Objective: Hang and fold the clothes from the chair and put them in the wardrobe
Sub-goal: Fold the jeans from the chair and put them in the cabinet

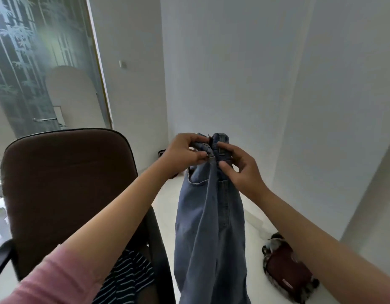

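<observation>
Fingers of left hand (185,153) and right hand (240,167) pinching jeans (209,227) waistband, hems cut off below frame.

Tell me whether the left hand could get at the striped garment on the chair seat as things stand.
Probably not right away. The left hand grips the waistband of the jeans, held up together with the right hand. The striped garment lies uncovered on the chair below the left arm, so the way is free once that hand lets go.
</observation>
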A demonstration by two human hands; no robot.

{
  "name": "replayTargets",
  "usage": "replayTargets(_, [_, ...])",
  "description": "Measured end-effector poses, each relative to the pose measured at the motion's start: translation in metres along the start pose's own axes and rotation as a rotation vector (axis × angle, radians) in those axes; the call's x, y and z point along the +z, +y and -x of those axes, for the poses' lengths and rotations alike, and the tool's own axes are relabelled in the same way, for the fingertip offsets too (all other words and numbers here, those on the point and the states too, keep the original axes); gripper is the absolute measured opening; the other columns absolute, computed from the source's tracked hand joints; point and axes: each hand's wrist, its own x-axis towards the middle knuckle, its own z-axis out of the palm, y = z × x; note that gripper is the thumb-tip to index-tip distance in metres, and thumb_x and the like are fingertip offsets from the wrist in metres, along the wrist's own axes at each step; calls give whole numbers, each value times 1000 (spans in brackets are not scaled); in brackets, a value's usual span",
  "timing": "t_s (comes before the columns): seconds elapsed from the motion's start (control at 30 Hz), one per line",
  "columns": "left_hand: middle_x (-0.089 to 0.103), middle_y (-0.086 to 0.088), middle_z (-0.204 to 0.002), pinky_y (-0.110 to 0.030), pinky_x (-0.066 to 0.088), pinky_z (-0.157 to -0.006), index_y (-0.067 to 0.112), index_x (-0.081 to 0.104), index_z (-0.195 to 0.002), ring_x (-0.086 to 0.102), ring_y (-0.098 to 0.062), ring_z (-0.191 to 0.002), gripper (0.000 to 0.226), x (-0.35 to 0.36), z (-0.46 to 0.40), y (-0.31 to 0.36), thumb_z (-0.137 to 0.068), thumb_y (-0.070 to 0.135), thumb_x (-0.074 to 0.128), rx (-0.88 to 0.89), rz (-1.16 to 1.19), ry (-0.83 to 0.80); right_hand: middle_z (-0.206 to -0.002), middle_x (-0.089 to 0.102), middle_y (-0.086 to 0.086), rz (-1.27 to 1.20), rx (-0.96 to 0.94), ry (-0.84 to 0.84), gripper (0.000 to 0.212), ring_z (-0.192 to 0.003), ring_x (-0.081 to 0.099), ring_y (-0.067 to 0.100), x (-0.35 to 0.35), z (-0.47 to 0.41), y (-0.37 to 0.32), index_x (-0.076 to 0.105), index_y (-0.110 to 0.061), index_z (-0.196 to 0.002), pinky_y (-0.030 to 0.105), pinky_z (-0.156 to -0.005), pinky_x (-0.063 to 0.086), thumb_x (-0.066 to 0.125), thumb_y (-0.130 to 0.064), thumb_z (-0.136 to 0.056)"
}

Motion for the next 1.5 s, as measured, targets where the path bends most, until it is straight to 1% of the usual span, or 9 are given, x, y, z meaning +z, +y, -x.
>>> replayTargets(0.17, [69,-7,-78,-32,60,-71,0,69,-92,71,-23,-74,19,26,-6,32,-74,-2,75,82,-63,-18,-119,64,1,-47,23,41,49,-104,65,18,-30,24,-19,56,-14,-127,37,-85,56,71,-4,-82])
replayTargets(0.37, [70,-14,-69,-22,54,-54,3,67,-77,70,-21,-58,14,51,1,62,-71,2,79,128,-5,-46,-118,63,5,-78,1,93,66,-106,64,21,-44,47,-35,45,-25,-126,38,-88,55,80,-7,-72])
replayTargets(0.57, [70,-22,-69,-29,58,-56,0,64,-74,68,-22,-54,20,54,1,91,-68,4,82,186,-68,-124,-89,61,-14,78,-29,153,42,-76,61,13,-53,56,-46,58,-26,-96,23,-67,50,78,0,-70])
replayTargets(0.77, [68,-17,-71,-31,58,-66,8,66,-89,68,-18,-61,16,46,7,97,-77,6,75,238,-33,-250,-106,67,-5,92,-64,187,48,-100,64,10,-57,57,-51,65,-17,-107,24,-88,52,60,17,-75])
replayTargets(0.97, [61,4,-79,-27,52,-70,22,62,-99,57,-10,-69,27,43,41,40,-79,6,71,346,3,107,-110,67,1,-15,-1,231,56,-105,64,13,-55,47,-57,65,-20,-106,29,-91,53,55,23,-73])
replayTargets(1.07, [53,2,-102,-29,50,-75,35,65,-94,55,-11,-84,24,37,64,-7,-74,27,76,229,-23,226,-109,68,2,-34,2,245,54,-102,66,11,-52,36,-66,66,-17,-106,25,-88,54,56,24,-73])
replayTargets(1.2, [60,0,-114,-54,34,-104,29,71,-97,49,-30,-118,38,18,80,-44,-60,39,77,-63,420,23,-102,69,7,-147,0,238,56,-94,68,16,-44,16,-83,67,-16,-100,24,-78,55,51,29,-71])
replayTargets(1.33, [68,4,-107,-35,38,-85,25,74,-91,58,-11,-105,28,6,82,-52,-63,22,74,-207,699,-227,-92,70,5,-257,10,227,59,-85,69,15,-41,-4,-99,67,-14,-96,24,-70,55,46,33,-67])
replayTargets(1.5, [73,-1,-81,-26,55,-72,17,78,-75,68,-14,-79,24,1,71,-39,-55,6,83,-195,808,-167,-87,72,2,-275,6,196,61,-82,68,17,-44,-17,-113,68,-14,-93,25,-66,55,43,34,-66])
